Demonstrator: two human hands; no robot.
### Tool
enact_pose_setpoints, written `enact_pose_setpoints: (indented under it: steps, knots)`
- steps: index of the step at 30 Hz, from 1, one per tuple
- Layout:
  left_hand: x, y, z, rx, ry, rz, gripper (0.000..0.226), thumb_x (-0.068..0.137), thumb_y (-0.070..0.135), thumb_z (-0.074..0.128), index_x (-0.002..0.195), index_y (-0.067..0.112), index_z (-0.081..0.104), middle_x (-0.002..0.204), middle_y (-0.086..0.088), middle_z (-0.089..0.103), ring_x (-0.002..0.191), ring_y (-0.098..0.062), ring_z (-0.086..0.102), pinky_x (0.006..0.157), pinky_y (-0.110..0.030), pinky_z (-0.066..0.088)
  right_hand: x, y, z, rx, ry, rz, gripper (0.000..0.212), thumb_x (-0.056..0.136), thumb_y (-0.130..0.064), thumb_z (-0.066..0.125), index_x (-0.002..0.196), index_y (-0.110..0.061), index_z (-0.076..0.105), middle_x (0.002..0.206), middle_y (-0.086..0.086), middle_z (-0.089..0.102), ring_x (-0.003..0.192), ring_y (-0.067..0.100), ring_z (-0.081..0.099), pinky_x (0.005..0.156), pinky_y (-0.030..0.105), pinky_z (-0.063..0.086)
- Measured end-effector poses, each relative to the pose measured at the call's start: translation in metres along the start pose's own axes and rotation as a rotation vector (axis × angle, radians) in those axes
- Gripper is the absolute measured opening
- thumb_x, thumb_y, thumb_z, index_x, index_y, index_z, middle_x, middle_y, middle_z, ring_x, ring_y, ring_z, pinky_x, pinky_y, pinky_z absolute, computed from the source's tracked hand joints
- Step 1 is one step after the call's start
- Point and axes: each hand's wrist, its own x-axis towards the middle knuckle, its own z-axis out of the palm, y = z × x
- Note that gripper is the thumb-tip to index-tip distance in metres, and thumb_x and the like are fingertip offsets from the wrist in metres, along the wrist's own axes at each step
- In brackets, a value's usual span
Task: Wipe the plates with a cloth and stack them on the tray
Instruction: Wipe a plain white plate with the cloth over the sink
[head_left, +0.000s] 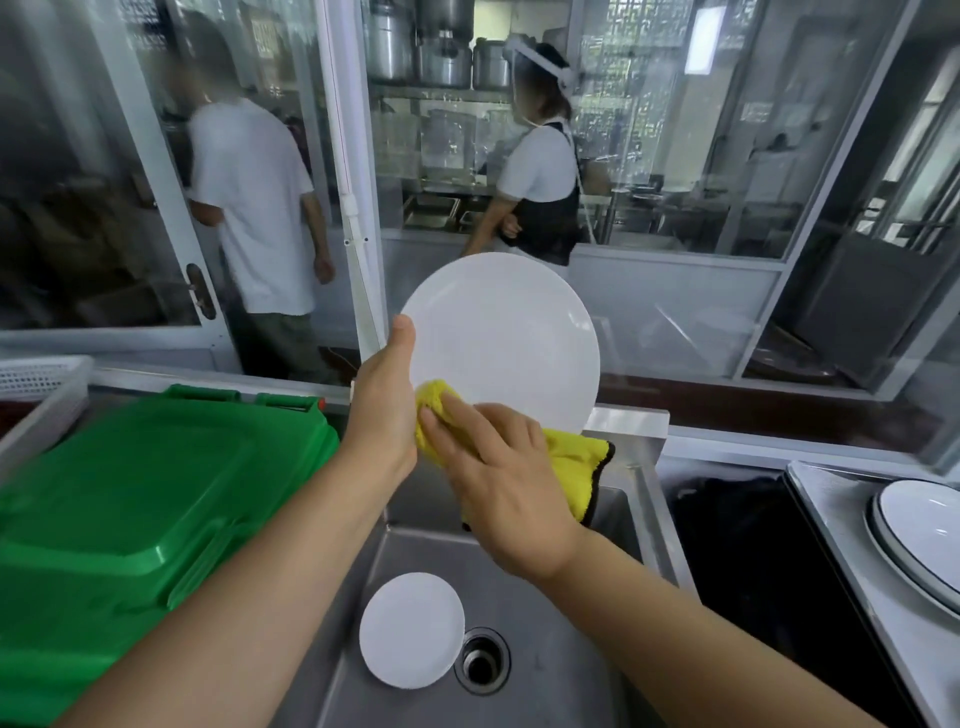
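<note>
Our left hand only pinched the round white plate's rim while our flat-fingered right hand pressed the yellow microfibre cloth, so it could've slipped into the steel sink.

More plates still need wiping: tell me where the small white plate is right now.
In the head view, the small white plate lies on the sink floor, low and centre, just left of the drain, below both forearms.
</note>
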Motion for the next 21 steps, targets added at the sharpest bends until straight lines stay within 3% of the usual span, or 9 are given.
enact_pose_setpoints:
  steps: [3,6,9,13,16,18,20,21]
  knots:
    - [0.001,-0.002,-0.005,0.064,0.003,-0.005,0.040,0.090,0.057,0.049,0.089,0.024,0.071,0.084,0.005,0.076,0.078,-0.016,0.073,0.065,-0.031,0.056,-0.017,0.016,-0.004,0.012,-0.019,-0.073,0.056,0.084,-0.008,0.057,0.137,-0.018,0.046,0.144,0.000,0.043,0.109,0.026,0.050,0.082,0.041,0.039]
    - [0.000,0.000,-0.010,0.106,0.017,0.016,0.035,0.093,0.055,0.045,0.087,0.027,0.065,0.075,0.015,0.073,0.067,-0.006,0.070,0.057,-0.022,0.053,-0.029,0.040,-0.011,-0.050,-0.022,-0.043,0.045,0.091,-0.017,0.043,0.135,-0.019,0.051,0.143,-0.003,0.043,0.109,0.025,0.047,0.084,0.038,0.033]
    - [-0.001,0.002,-0.015,0.149,-0.002,0.000,0.035,0.094,0.055,0.044,0.087,0.028,0.065,0.075,0.015,0.073,0.069,-0.007,0.070,0.054,-0.022,0.053,-0.026,0.066,-0.021,-0.130,0.032,0.130,0.044,0.090,-0.019,0.045,0.132,-0.016,0.056,0.138,0.000,0.043,0.101,0.026,0.041,0.084,0.035,0.028]
    - [-0.002,-0.001,-0.019,0.189,0.009,0.021,0.036,0.095,0.054,0.042,0.086,0.029,0.065,0.074,0.017,0.073,0.069,-0.006,0.070,0.054,-0.023,0.053,-0.003,0.087,-0.031,-0.124,0.110,0.395,0.043,0.091,-0.008,0.049,0.134,-0.006,0.052,0.128,0.019,0.049,0.096,0.035,0.039,0.084,0.043,0.040]
    - [0.000,-0.002,-0.023,0.192,0.042,0.034,0.035,0.095,0.055,0.042,0.092,0.030,0.065,0.081,0.014,0.074,0.077,-0.009,0.071,0.062,-0.028,0.056,0.012,0.097,-0.039,0.249,0.152,0.728,0.040,0.099,-0.014,0.046,0.138,-0.013,0.046,0.126,0.010,0.045,0.114,0.030,0.038,0.099,0.034,0.032]
    - [0.005,-0.003,-0.026,0.205,0.073,0.024,0.044,0.094,0.057,0.041,0.110,0.022,0.061,0.097,0.005,0.073,0.087,-0.017,0.070,0.069,-0.033,0.057,0.016,0.096,-0.044,0.576,0.158,0.847,0.035,0.096,-0.026,0.053,0.130,-0.021,0.055,0.119,-0.001,0.053,0.114,0.020,0.050,0.101,0.036,0.039]
    - [0.008,-0.004,-0.027,0.243,0.099,0.016,0.051,0.092,0.060,0.043,0.117,0.018,0.058,0.103,0.001,0.070,0.093,-0.021,0.067,0.073,-0.037,0.057,0.017,0.088,-0.048,0.855,0.128,0.883,0.028,0.089,-0.029,0.064,0.117,-0.030,0.065,0.110,-0.003,0.065,0.101,0.017,0.064,0.083,0.033,0.053]
    - [0.010,-0.005,-0.027,0.260,0.101,0.029,0.047,0.091,0.060,0.044,0.109,0.021,0.062,0.097,0.003,0.072,0.091,-0.019,0.068,0.072,-0.036,0.057,0.016,0.084,-0.050,0.963,0.117,0.887,0.026,0.086,-0.025,0.068,0.111,-0.032,0.067,0.103,-0.003,0.070,0.093,0.017,0.068,0.072,0.029,0.056]
